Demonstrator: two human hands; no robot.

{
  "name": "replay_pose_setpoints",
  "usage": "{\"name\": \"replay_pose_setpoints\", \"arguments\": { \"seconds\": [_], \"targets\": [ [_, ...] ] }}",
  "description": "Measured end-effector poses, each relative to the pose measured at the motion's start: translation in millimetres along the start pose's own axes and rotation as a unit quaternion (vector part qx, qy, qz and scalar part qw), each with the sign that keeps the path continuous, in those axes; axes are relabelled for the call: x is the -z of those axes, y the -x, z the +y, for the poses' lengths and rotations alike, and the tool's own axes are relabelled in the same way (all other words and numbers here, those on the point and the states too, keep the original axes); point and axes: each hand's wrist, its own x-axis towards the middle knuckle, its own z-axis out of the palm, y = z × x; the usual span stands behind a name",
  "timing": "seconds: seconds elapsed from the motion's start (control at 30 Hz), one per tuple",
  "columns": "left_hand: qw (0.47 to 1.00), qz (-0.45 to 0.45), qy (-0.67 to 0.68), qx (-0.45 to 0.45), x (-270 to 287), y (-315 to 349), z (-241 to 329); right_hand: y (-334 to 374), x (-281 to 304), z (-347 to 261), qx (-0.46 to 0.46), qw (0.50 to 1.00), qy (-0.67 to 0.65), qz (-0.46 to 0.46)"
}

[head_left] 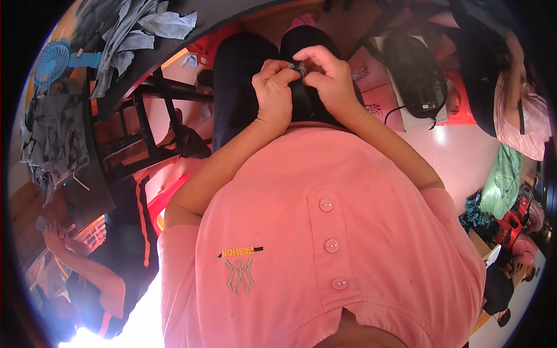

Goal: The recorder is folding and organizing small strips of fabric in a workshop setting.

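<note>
Grey fabric scrap [298,69] pinched betw. fingertips of left hand [274,90] & right hand [329,80], both closed on it, above lap; scrap sits betw. hands, slightly nearer right. Long axis unclear.

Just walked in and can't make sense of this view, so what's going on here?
A seated person in a pink button shirt holds both hands together over their lap. The left hand and right hand pinch a small grey piece of fabric between the fingertips. To the person's left, a dark table carries piles of grey fabric scraps and a small blue fan. Another person in dark clothes with orange stripes sits nearby at lower left.
</note>
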Motion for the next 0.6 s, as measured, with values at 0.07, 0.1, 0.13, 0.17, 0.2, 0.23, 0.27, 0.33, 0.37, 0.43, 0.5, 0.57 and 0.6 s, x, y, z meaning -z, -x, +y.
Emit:
{"name": "replay_pose_setpoints", "arguments": {
  "seconds": [0.07, 0.1, 0.13, 0.17, 0.2, 0.23, 0.27, 0.33, 0.37, 0.43, 0.5, 0.57, 0.6],
  "targets": [
    [0.998, -0.005, -0.057, -0.032, 2, 0, -3, -1, 6, -13, -0.085, 0.992, -0.092, -0.01],
    [0.995, -0.003, -0.079, -0.053, 2, 1, -4, 1, 5, -15, -0.11, 0.99, -0.084, -0.017],
    [0.992, -0.003, -0.1, -0.073, 1, 1, -5, 1, 4, -13, -0.112, 0.99, -0.083, -0.016],
    [0.992, -0.004, -0.099, -0.072, -2, 1, -6, 1, 1, -9, -0.125, 0.989, -0.081, -0.024],
    [0.996, 0.012, -0.069, -0.046, -6, 0, -8, 0, -1, -7, -0.137, 0.987, -0.08, -0.032],
    [0.999, 0.03, -0.041, -0.021, -7, -1, -11, -3, -3, -11, -0.163, 0.982, -0.088, -0.041],
    [0.998, 0.03, -0.042, -0.02, -6, -3, -15, -6, -5, -17, -0.164, 0.982, -0.089, -0.042],
    [0.993, 0.039, -0.085, -0.075, -5, -4, -19, -8, -8, -29, -0.312, 0.922, -0.225, -0.036],
    [0.993, 0.039, -0.085, -0.074, -6, -4, -20, -9, -9, -31, -0.313, 0.922, -0.225, -0.036],
    [0.997, 0.041, -0.063, -0.011, -6, -2, -16, -8, -10, -33, -0.353, 0.898, -0.263, -0.028],
    [0.998, 0.028, -0.058, -0.015, -4, -4, -9, -8, -9, -21, -0.339, 0.901, -0.27, -0.021],
    [0.998, 0.015, -0.053, -0.022, 1, -3, -7, -8, -8, -5, -0.323, 0.905, -0.276, -0.012],
    [0.999, -0.013, -0.043, -0.024, 6, -1, -10, -7, -8, 3, -0.255, 0.935, -0.244, -0.024]
  ]
}}
